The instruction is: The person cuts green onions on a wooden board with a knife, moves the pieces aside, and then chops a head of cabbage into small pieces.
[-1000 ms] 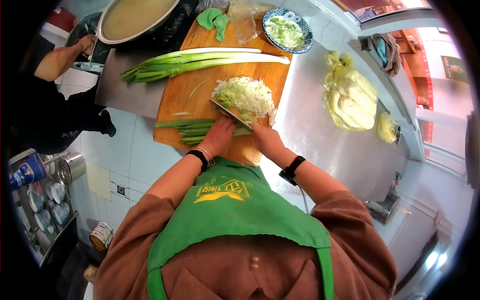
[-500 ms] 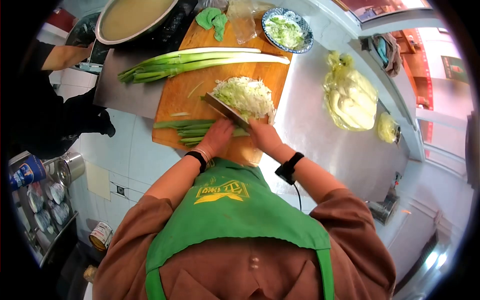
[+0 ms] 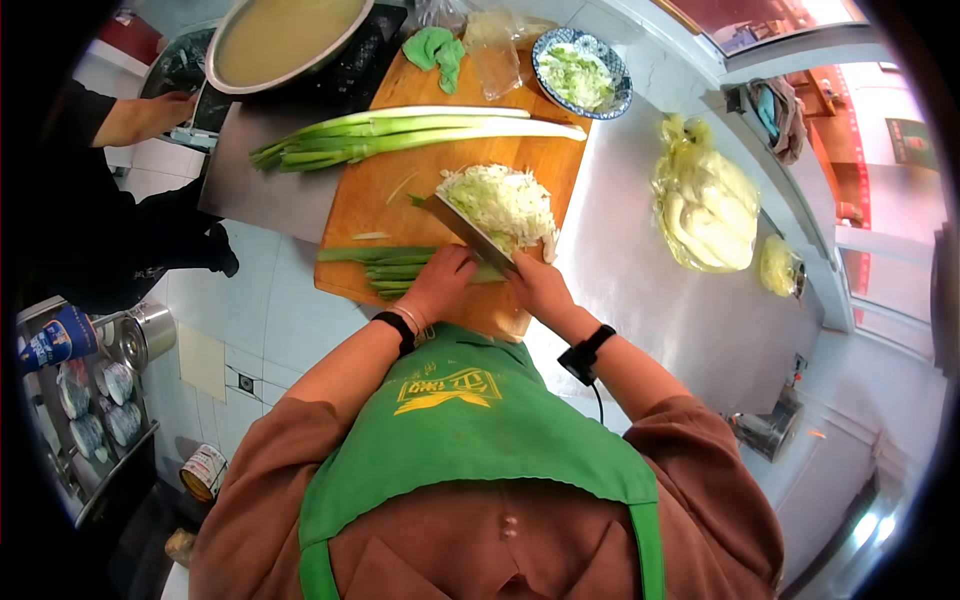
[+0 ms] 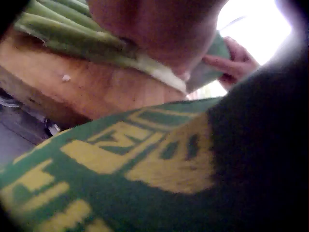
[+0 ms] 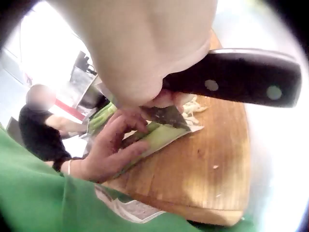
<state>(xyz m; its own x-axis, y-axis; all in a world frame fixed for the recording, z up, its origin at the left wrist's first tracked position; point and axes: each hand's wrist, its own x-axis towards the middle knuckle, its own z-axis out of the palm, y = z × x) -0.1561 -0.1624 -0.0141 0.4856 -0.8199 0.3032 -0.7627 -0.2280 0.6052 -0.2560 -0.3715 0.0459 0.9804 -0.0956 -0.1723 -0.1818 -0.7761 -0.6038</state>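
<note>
On the wooden cutting board [image 3: 380, 190] lies a bundle of green leek stalks [image 3: 385, 268]. My left hand [image 3: 445, 280] holds the bundle down, its fingers [image 5: 126, 126] curled over the pale end of the leek [image 5: 159, 137]. My right hand [image 3: 535, 285] grips the black handle [image 5: 241, 77] of a broad knife [image 3: 462, 228]. The blade rests across the leek right beside the left fingertips. A heap of chopped pale leek [image 3: 510, 205] lies just beyond the blade. In the left wrist view the stalks [image 4: 72, 34] run under the hand, above my green apron [image 4: 120, 183].
Whole long leeks [image 3: 400, 128] lie across the board's far side. Behind them are a patterned bowl of greens [image 3: 580, 75], a green cloth [image 3: 438, 48] and a large pot [image 3: 285, 35]. A yellow bag [image 3: 705, 205] sits on the steel counter [image 3: 620, 270]. Another person's arm [image 3: 150, 115] reaches in at left.
The knife blade has shifted a little along the leek bundle while both hands keep their hold. The other person's hand at the left has moved along the counter edge.
</note>
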